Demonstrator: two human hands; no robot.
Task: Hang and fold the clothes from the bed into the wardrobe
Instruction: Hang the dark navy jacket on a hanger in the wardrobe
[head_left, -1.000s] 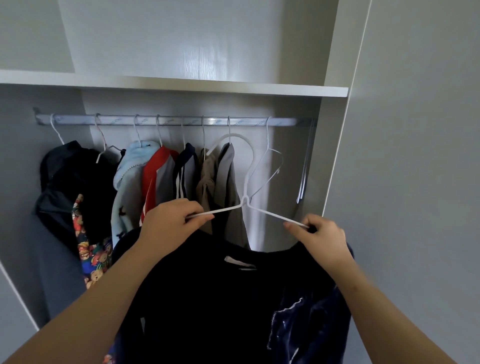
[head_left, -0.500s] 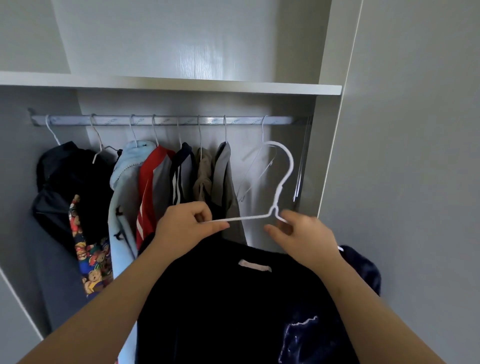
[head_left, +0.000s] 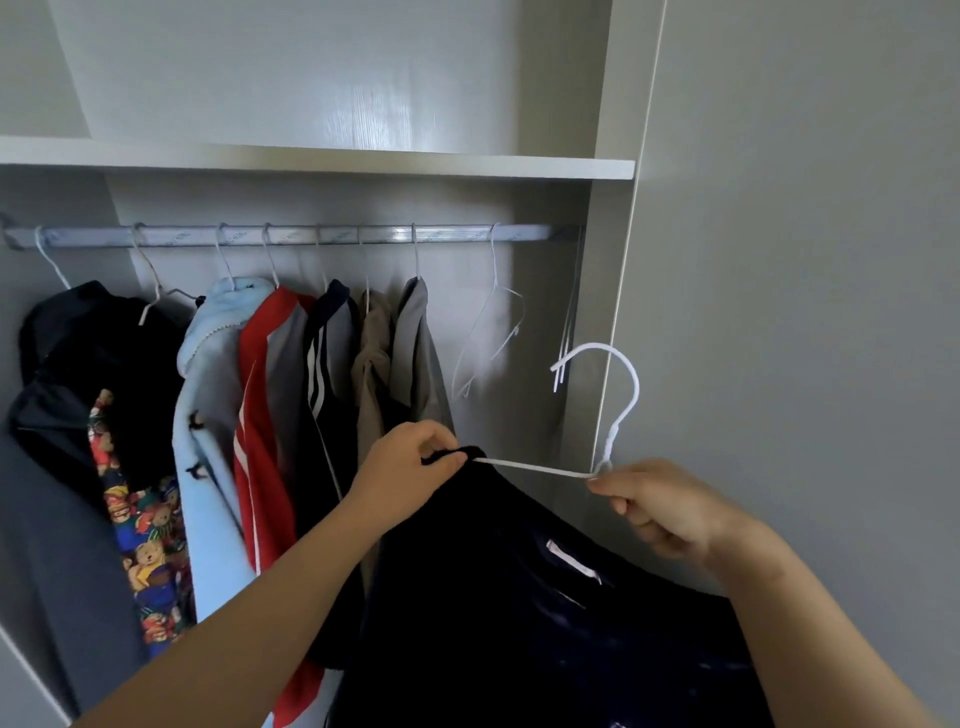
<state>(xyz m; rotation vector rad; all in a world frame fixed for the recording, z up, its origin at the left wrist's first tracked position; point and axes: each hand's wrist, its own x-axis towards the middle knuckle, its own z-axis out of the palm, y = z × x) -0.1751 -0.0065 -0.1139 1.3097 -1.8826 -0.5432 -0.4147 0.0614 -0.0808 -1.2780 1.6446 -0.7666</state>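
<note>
1. My left hand (head_left: 410, 467) pinches the dark garment (head_left: 519, 597) over one end of the white hanger (head_left: 540, 469), well below the rail (head_left: 452, 234).
2. My right hand (head_left: 660, 506), apart from the left, grips the white hanger by its neck, below the rail's right end.
3. The hook stands off the rail.
4. The dark garment drapes down below the rail, just in front of the hung clothes (head_left: 291, 389).

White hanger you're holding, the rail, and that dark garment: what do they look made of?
The white hanger: thin wire, probably metal under a matte white coating, thicker sleeve at the neck. The rail: likely metal tube, silvery, with a faint repeating print on its surface. The dark garment: soft navy-black fabric, drapes limply with slight sheen; weave too dark to tell.
</note>
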